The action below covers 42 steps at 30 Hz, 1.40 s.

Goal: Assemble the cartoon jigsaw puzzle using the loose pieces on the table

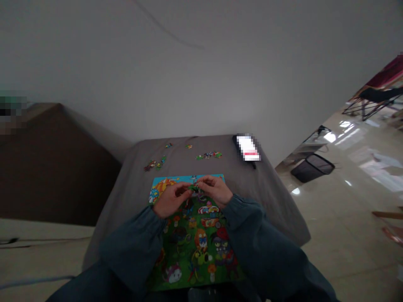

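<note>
Both my hands meet over the upper part of a colourful picture sheet [184, 268] with cartoon animals on green and a blue strip at its far edge. Small green jigsaw pieces [194, 188] sit between my fingertips. My left hand [172, 199] pinches them from the left, thumb and fingers closed. From the other side my right hand [215, 190] grips them with its fingertips together. How many pieces there are, and how they fit, is too small to tell. Sleeves and wrists cover parts of the sheet's sides.
Beyond the sheet lie loose jigsaw pieces: a left cluster [155, 163], a right row [209, 155] and two small bits near the back edge. A phone [247, 147] with a lit screen rests at the back right of the grey cloth [267, 201]. A dark bin [312, 167] stands on the floor.
</note>
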Tool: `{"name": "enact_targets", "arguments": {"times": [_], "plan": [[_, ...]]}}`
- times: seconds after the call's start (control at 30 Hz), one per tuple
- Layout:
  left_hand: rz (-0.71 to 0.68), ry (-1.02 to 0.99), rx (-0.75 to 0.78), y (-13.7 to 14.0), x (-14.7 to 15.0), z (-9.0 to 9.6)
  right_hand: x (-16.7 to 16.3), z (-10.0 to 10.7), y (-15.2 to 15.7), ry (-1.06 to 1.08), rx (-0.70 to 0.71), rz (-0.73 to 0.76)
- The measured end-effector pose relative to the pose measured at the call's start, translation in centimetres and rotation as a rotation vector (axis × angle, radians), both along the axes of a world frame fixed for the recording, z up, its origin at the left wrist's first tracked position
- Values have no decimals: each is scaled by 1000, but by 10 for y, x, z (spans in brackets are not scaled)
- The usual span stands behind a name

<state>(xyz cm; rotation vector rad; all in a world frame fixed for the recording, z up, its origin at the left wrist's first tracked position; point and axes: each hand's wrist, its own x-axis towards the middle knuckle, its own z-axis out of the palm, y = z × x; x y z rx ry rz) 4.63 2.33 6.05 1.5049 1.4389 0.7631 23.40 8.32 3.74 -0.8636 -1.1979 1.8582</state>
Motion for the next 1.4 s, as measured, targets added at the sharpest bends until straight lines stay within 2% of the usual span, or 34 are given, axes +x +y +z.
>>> {"name": "enact_targets", "arguments": {"times": [0.17,0.47,0.57,0.7,0.87,1.07,1.4], "plan": [[41,36,-35,-6,-6,1,2,-7,3,-1,-42,15],[47,157,-54,-27,-20,12,23,0,22,-9,-50,-39],[2,190,-91,-36,-6,9,32,0,30,-13,-30,-91],[-114,195,-143,-52,28,6,37,-1,38,-18,11,-144],[-198,276,-149,-74,55,3,39,-2,41,-43,52,-141],[-196,393,-90,-87,62,-5,37,-4,40,-74,85,-106],[-230,475,46,-88,64,-14,37,-7,40,-122,135,-89]]}}
